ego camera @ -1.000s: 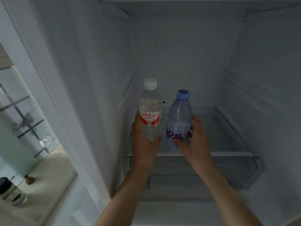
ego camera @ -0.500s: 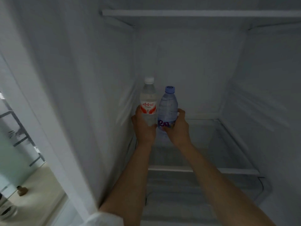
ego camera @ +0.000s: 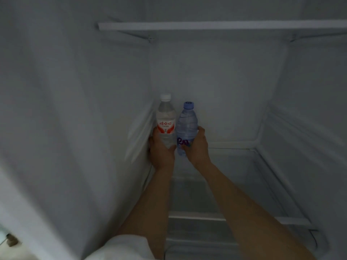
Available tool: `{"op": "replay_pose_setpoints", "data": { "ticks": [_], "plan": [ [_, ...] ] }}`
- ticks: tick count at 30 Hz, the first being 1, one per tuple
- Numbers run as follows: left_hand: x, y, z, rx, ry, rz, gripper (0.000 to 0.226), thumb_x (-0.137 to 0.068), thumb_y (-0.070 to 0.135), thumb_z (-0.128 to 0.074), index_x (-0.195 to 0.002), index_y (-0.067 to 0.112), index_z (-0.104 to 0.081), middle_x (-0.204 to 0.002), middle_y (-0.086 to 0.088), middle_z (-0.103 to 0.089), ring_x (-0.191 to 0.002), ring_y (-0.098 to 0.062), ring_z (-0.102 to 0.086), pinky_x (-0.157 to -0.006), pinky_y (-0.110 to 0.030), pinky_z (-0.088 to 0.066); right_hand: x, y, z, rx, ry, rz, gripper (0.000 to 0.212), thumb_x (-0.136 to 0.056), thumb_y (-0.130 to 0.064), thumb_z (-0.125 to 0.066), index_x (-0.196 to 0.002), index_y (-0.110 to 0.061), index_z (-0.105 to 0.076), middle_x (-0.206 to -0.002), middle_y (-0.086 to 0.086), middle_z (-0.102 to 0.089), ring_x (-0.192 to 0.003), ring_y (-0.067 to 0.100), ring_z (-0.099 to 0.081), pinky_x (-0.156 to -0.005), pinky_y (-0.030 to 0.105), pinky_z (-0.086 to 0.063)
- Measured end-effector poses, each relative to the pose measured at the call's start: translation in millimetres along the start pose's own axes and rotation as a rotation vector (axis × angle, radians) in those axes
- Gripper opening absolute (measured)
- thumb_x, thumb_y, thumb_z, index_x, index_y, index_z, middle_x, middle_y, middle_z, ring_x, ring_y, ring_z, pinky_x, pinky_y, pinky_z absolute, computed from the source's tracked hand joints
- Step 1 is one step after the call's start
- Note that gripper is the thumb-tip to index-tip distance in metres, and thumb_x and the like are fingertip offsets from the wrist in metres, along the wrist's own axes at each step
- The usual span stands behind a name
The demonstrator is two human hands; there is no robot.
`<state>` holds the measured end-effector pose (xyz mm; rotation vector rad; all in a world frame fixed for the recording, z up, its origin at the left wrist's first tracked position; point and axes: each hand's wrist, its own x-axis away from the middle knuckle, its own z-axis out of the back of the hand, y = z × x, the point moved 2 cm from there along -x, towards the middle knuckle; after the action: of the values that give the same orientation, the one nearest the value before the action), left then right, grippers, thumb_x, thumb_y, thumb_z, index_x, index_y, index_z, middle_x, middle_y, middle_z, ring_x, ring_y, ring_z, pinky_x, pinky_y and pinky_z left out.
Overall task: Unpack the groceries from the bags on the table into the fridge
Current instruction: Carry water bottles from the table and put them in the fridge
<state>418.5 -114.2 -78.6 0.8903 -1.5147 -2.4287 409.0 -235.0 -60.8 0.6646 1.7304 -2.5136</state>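
Note:
Both my arms reach deep into the open fridge. My left hand [ego camera: 161, 150] grips a clear water bottle with a white cap and a red-and-white label [ego camera: 166, 123], held upright against the back left corner. My right hand [ego camera: 197, 147] grips a bluish water bottle with a blue cap and a purple-lettered label [ego camera: 187, 124], upright and touching the first bottle's right side. Both bottles are low over the glass shelf [ego camera: 234, 177]; my hands hide their bases, so I cannot tell if they stand on it.
The fridge's left wall [ego camera: 75, 109] runs close beside my left arm. An upper shelf edge [ego camera: 216, 26] spans the top. The shelf's front rim [ego camera: 289, 220] crosses under my forearms, with another compartment below. Right of the bottles the shelf holds nothing.
Both hands have carried the bottles further back and left, toward the fridge's rear left corner. My head has moved closer in, and the room at the left has dropped out of view.

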Motion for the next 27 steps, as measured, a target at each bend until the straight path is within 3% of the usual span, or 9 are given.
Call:
{"op": "replay_pose_setpoints", "data": {
  "ticks": [3, 5, 8, 11, 14, 17, 20, 23, 27],
  "plan": [
    [-3, -3, -3, 0.017, 0.008, -0.007, 0.092, -0.065, 0.011, -0.086, -0.144, 0.016, -0.039, -0.135, -0.01, -0.054, -0.12, -0.028, -0.054, -0.096, -0.036, -0.046, -6, 5, 2, 0.025, -0.002, -0.009, 0.065, -0.08, -0.009, -0.07, -0.134, -0.01, -0.034, -0.118, 0.007, -0.052, -0.102, 0.021, -0.054, -0.088, 0.041, -0.051],
    [-5, -4, -5, 0.041, 0.011, -0.003, 0.091, -0.065, 0.006, -0.085, -0.144, 0.014, -0.039, -0.135, -0.012, -0.054, -0.121, -0.029, -0.053, -0.096, -0.033, -0.043, -7, 11, 0, -0.059, 0.0, -0.018, 0.052, -0.085, -0.002, -0.064, -0.13, -0.009, -0.039, -0.109, 0.004, -0.055, -0.096, 0.017, -0.055, -0.086, 0.036, -0.052],
    [-7, -5, -8, 0.063, 0.021, 0.008, 0.089, -0.065, 0.003, -0.084, -0.142, 0.01, -0.041, -0.134, -0.014, -0.054, -0.121, -0.029, -0.053, -0.097, -0.032, -0.043, -10, 19, -2, -0.062, 0.008, -0.014, 0.038, -0.087, 0.002, -0.059, -0.119, -0.012, -0.044, -0.098, 0.002, -0.058, -0.085, 0.013, -0.059, -0.071, 0.03, -0.053],
    [-10, -8, -10, 0.078, 0.005, 0.073, 0.081, -0.063, 0.005, -0.085, -0.136, 0.004, -0.048, -0.129, -0.017, -0.059, -0.118, -0.031, -0.056, -0.096, -0.033, -0.046, -3, 8, 2, -0.081, -0.004, -0.075, 0.045, -0.087, 0.002, -0.061, -0.127, -0.005, -0.043, -0.119, 0.011, -0.054, -0.102, 0.022, -0.056, -0.084, 0.028, -0.049],
    [-7, -6, -13, 0.111, 0.033, 0.085, 0.077, -0.064, 0.004, -0.081, -0.134, 0.003, -0.048, -0.129, -0.018, -0.057, -0.119, -0.033, -0.055, -0.097, -0.041, -0.047, 15, 4, 14, 0.092, 0.011, -0.089, 0.063, -0.091, -0.009, -0.061, -0.142, 0.004, -0.028, -0.139, 0.013, -0.039, -0.127, 0.023, -0.041, -0.095, 0.011, -0.025],
    [17, 6, -5, 0.175, 0.065, 0.093, 0.081, -0.07, -0.009, -0.067, -0.143, 0.001, -0.036, -0.142, -0.02, -0.045, -0.131, -0.031, -0.044, -0.11, -0.032, -0.035, 36, 5, 26, 0.125, 0.031, -0.057, 0.057, -0.094, -0.014, -0.057, -0.142, 0.004, -0.032, -0.145, 0.018, -0.039, -0.133, 0.027, -0.039, -0.104, 0.016, -0.023],
    [49, 17, 16, 0.206, 0.032, 0.104, 0.073, -0.076, -0.016, -0.057, -0.144, 0.001, -0.036, -0.143, -0.019, -0.042, -0.132, -0.028, -0.041, -0.102, -0.013, -0.024, 63, -3, 40, 0.146, 0.063, -0.031, 0.052, -0.095, -0.018, -0.056, -0.139, 0.004, -0.038, -0.14, 0.018, -0.045, -0.13, 0.028, -0.042, -0.11, 0.027, -0.029],
    [84, 29, 40, 0.242, -0.054, 0.115, 0.064, -0.082, -0.012, -0.053, -0.143, 0.005, -0.038, -0.137, -0.015, -0.049, -0.125, -0.025, -0.047, -0.108, -0.029, -0.036, 96, -12, 56, 0.172, 0.099, 0.015, 0.049, -0.094, -0.018, -0.057, -0.137, 0.001, -0.043, -0.137, 0.015, -0.049, -0.127, 0.026, -0.046, -0.109, 0.037, -0.035],
    [139, 42, 74, 0.336, -0.173, 0.074, 0.052, -0.087, -0.005, -0.053, -0.135, 0.014, -0.043, -0.112, -0.005, -0.058, -0.106, -0.019, -0.055, -0.094, -0.038, -0.048, 159, -26, 74, 0.175, 0.135, 0.056, 0.044, -0.094, -0.021, -0.056, -0.135, -0.006, -0.047, -0.137, 0.008, -0.051, -0.127, 0.02, -0.048, -0.107, 0.04, -0.039]
  ]
}}
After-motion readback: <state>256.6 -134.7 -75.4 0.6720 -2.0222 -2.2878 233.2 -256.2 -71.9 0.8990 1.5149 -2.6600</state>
